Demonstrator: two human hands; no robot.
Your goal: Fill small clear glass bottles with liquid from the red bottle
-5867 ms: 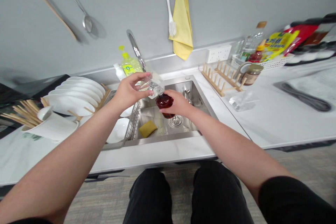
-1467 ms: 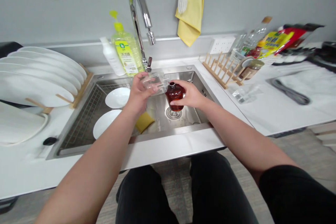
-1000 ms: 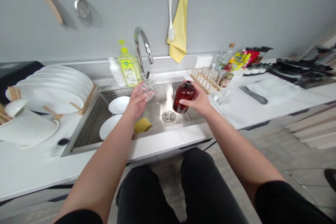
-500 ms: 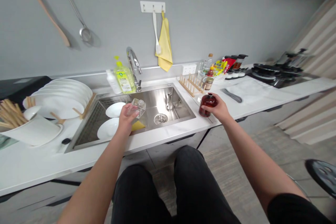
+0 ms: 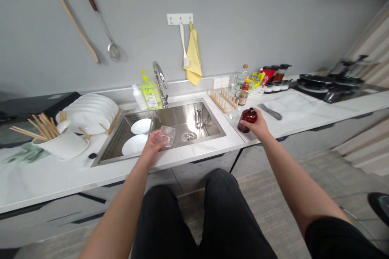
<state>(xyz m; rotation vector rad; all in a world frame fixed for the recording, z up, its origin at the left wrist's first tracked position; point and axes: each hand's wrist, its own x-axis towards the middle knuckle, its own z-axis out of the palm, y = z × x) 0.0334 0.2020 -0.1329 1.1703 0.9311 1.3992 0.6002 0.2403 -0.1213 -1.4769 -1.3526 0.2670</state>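
Note:
My left hand [image 5: 152, 144] is closed around a small clear cup [image 5: 168, 135], holding it tilted over the sink's front edge. Below and left of the cup, two white dishes [image 5: 141, 126] lie in the sink [image 5: 178, 118]. On the counter to the right of the sink, my right hand [image 5: 259, 126] grips an amber bottle [image 5: 248, 116] by its side. The bottle is upright, its dark neck uncovered. My fingers hide part of it, and I cannot tell whether its base touches the counter.
A faucet [image 5: 159, 77] rises behind the sink beside a yellow-green soap bottle [image 5: 151, 96]. White plates [image 5: 88, 115] and a chopstick holder [image 5: 65, 145] stand left. A wooden rack [image 5: 224, 101], a jar [image 5: 242, 98] and a grey utensil [image 5: 270, 111] lie near the amber bottle.
My left hand has brought the cup slightly right and closer to the sink's front edge. A yellow item below it is now out of sight. My right hand still grips the bottle; the view has shifted.

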